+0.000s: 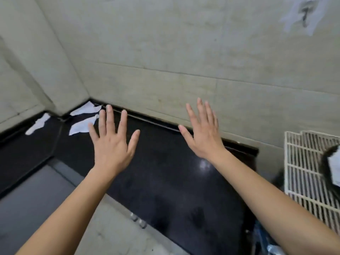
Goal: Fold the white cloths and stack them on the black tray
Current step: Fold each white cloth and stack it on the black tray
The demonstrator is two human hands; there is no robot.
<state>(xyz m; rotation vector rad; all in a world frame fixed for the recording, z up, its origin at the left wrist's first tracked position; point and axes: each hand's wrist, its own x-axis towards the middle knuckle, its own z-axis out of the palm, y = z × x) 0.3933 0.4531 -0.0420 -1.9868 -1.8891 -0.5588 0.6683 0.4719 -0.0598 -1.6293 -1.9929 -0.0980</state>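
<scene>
My left hand [112,142] and my right hand [204,131] hover flat, fingers spread, palms down above a glossy black countertop [165,181]. Neither holds anything. Two white cloth-like scraps lie in the far left corner: one [85,108] against the wall, another [82,126] just left of my left fingertips. A third white piece [37,124] lies further left on the black ledge. At the right edge a white cloth [335,168] shows partly, resting on something black [325,162]; I cannot tell if that is the tray.
Beige tiled walls [165,61] close the counter at the back and left. A white wire rack [305,168] stands at the right. A grey floor or lower surface [36,199] lies at the lower left. A hook on a white patch [305,13] hangs on the wall.
</scene>
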